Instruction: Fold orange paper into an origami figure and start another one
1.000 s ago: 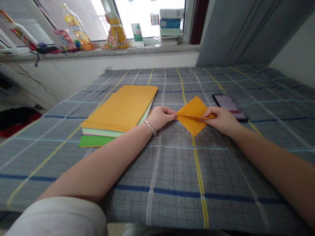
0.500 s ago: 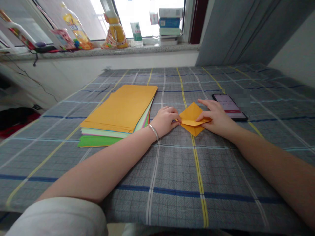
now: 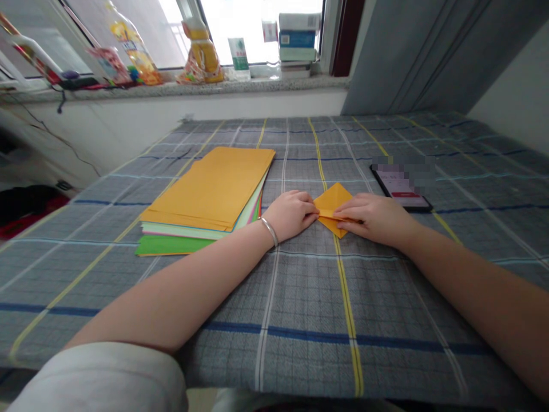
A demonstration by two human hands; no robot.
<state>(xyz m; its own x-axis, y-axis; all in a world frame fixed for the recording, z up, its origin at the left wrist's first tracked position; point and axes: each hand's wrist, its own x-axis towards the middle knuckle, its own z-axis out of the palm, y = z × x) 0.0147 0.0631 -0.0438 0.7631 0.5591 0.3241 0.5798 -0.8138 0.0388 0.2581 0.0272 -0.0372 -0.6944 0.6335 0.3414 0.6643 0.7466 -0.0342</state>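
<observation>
A folded sheet of orange paper [image 3: 334,200] lies diamond-shaped on the checked cloth, with a raised fold running across its middle. My left hand [image 3: 294,213], a silver bangle at its wrist, pinches the paper's left corner. From the other side, my right hand [image 3: 371,219] grips the folded flap, fingers on top and thumb at the near edge. Its fingers hide the paper's right corner. To the left of my left hand rests a stack of coloured paper [image 3: 210,186], orange on top with white and green sheets beneath.
A smartphone [image 3: 401,189] lies just beyond my right hand. Grey checked cloth [image 3: 309,303] covers the table. Along the back, a windowsill [image 3: 266,84] holds bottles, a tube and stacked boxes [image 3: 297,39]. A grey curtain [image 3: 412,57] hangs at the right.
My right hand's raised index finger has come down, and its fingers have closed together on the fold. The raised flap now sits flatter. My left hand has barely shifted.
</observation>
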